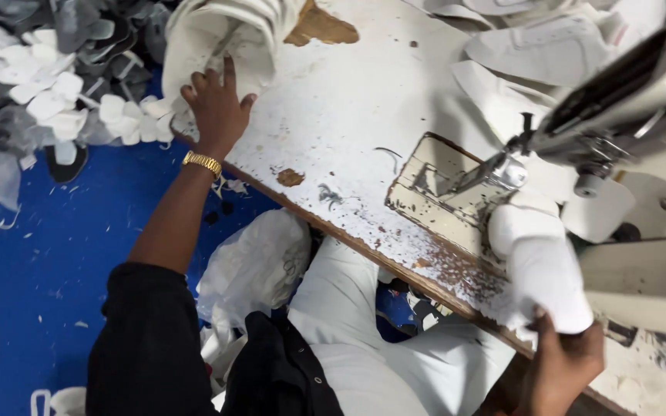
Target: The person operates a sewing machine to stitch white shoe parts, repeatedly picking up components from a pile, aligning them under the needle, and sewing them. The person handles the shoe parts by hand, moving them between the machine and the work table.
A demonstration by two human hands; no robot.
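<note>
My left hand [216, 108], with a gold bracelet at the wrist, reaches out to the table's far left corner and rests flat against a stack of white shoe pieces [221, 35]. My right hand [563, 364] grips the near end of a white shoe upper [541, 262] that sits on the post of a sewing machine [618, 115]. The machine's needle area [514, 166] is just above the upper's far end.
The worn white table [348, 115] has chipped patches. More white uppers [549, 46] lie at the back right. Grey and white cut pieces [48, 85] are piled on the blue floor [32, 270] at left. A white plastic bag [256, 262] hangs by my knee.
</note>
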